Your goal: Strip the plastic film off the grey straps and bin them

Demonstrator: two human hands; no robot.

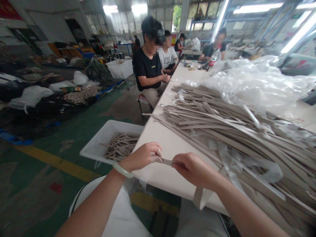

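Observation:
Between my two hands a beige strip is stretched over the near corner of the table. My left hand pinches its left end; pale wraps cover some fingertips, and a light green bangle sits at the wrist. My right hand is closed round the strip's other side. Below my right wrist, a loop of beige strip hangs over the table's front edge. A large pile of flat beige strips lies on the table to the right, partly under clear plastic.
A white bin holding strips stands on the floor left of the table. A person in black sits at its left edge, others beyond. Crumpled clear plastic covers the back right. A bottle stands far back.

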